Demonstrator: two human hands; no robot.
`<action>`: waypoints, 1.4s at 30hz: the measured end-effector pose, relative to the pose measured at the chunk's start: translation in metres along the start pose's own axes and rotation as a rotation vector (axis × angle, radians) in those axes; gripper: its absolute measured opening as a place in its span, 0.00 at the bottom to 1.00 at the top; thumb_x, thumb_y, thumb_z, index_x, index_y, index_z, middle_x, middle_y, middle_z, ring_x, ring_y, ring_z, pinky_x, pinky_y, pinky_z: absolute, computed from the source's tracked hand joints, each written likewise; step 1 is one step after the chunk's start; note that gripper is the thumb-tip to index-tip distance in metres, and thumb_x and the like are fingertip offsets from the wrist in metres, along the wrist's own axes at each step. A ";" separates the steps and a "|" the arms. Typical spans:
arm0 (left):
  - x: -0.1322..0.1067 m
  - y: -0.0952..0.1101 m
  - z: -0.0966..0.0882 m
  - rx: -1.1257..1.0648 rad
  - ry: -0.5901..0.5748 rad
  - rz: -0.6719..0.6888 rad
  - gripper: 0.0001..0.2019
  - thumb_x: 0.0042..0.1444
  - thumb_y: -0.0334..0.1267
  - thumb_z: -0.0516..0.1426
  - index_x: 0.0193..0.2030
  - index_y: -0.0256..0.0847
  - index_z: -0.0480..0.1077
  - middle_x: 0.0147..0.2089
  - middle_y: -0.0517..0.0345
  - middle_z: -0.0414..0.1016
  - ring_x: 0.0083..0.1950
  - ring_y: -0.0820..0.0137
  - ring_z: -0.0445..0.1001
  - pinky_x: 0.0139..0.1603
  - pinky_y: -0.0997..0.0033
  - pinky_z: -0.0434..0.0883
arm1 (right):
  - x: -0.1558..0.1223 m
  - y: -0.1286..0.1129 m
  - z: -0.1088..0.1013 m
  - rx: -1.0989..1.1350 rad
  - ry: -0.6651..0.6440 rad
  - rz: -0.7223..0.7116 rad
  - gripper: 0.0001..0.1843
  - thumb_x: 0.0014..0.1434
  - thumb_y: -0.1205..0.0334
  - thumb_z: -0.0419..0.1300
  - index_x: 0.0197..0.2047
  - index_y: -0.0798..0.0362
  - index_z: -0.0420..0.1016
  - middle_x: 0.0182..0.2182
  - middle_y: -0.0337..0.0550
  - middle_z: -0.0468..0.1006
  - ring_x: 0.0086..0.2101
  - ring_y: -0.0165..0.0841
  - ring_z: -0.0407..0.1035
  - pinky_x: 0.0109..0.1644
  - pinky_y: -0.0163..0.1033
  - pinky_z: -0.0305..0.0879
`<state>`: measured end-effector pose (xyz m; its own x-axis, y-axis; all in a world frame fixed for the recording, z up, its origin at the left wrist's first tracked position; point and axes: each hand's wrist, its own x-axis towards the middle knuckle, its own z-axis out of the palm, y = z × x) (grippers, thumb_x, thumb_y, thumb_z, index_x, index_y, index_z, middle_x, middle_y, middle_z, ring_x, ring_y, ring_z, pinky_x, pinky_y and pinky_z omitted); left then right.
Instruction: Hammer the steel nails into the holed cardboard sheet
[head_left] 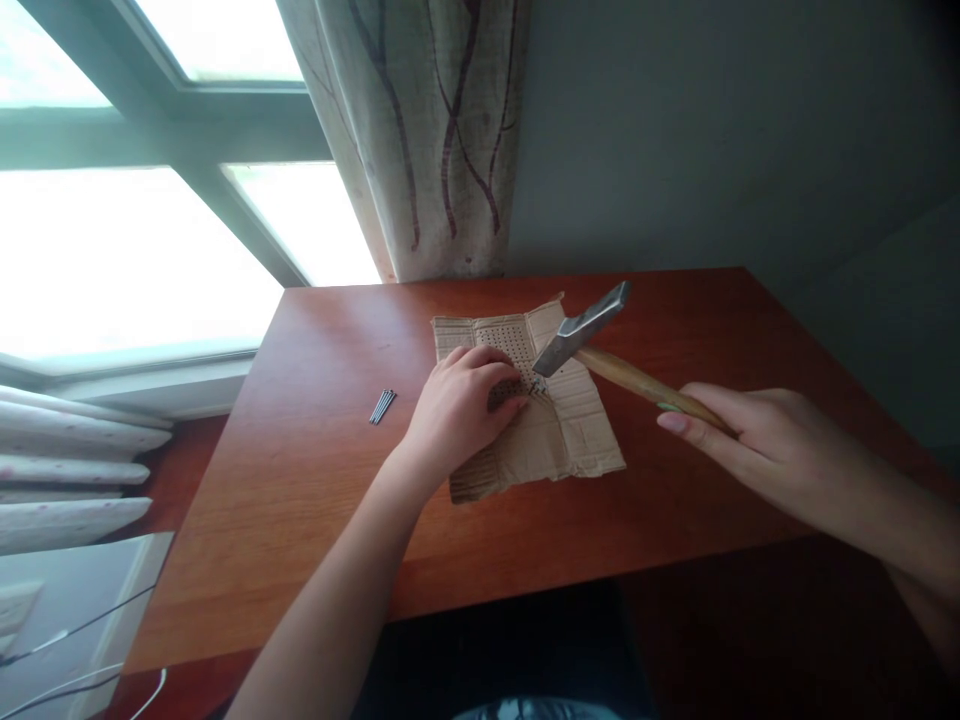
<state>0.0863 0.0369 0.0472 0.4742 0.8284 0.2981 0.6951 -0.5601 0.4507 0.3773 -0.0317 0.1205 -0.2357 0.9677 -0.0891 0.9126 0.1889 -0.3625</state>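
Note:
A flat piece of brown cardboard [559,425] with rows of small holes lies on the reddish wooden table [315,500]. My left hand [461,405] rests on the cardboard, fingers curled and pinched, apparently on a nail too small to make out. My right hand [757,445] grips the wooden handle of a hammer [592,335]. Its metal head hangs just above the cardboard, right beside my left fingertips.
A small bundle of nails [382,405] lies on the table left of the cardboard. A patterned curtain [427,130] and a bright window [135,250] stand behind the table. Cables [82,660] and pale cushions [67,470] are at the lower left.

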 end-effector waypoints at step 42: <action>0.000 0.001 0.000 -0.062 0.014 -0.023 0.06 0.57 0.38 0.64 0.41 0.44 0.78 0.50 0.55 0.79 0.51 0.60 0.74 0.55 0.55 0.72 | 0.005 -0.008 0.012 -0.010 -0.046 -0.021 0.24 0.68 0.40 0.50 0.28 0.48 0.62 0.18 0.35 0.67 0.20 0.32 0.64 0.27 0.37 0.53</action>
<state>0.0869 0.0364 0.0476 0.4505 0.8412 0.2990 0.6707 -0.5399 0.5086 0.3648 -0.0306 0.1121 -0.2696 0.9549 -0.1246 0.9106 0.2107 -0.3556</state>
